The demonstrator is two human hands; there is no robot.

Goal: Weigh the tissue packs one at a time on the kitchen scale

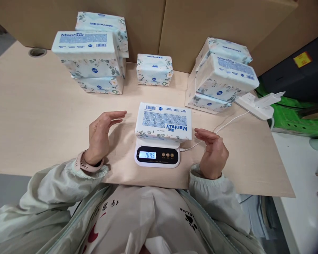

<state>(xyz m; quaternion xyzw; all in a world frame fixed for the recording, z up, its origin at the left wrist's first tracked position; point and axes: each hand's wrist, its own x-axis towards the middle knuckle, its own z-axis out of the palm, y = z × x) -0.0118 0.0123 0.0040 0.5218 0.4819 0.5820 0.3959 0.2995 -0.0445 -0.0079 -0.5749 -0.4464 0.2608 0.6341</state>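
A pack of tissues [164, 121] lies flat on a white digital kitchen scale [157, 153], its printed lettering upside down to me. The lit display reads 104.5, or 1045 if there is no point. To the left of the pack, my left hand [102, 135] is raised off the table with its fingers stretched out, apart from the pack. On the other side my right hand [213, 151] holds nothing; its fingers are extended close to the pack's right end, with a narrow gap between.
Stacked tissue packs [95, 63] stand at the back left, more stacked packs [222, 74] at the back right, and a single pack [154, 70] between them. A white cable [228, 123] runs from the scale to a power strip [257, 106]. Cardboard [190, 28] walls the back.
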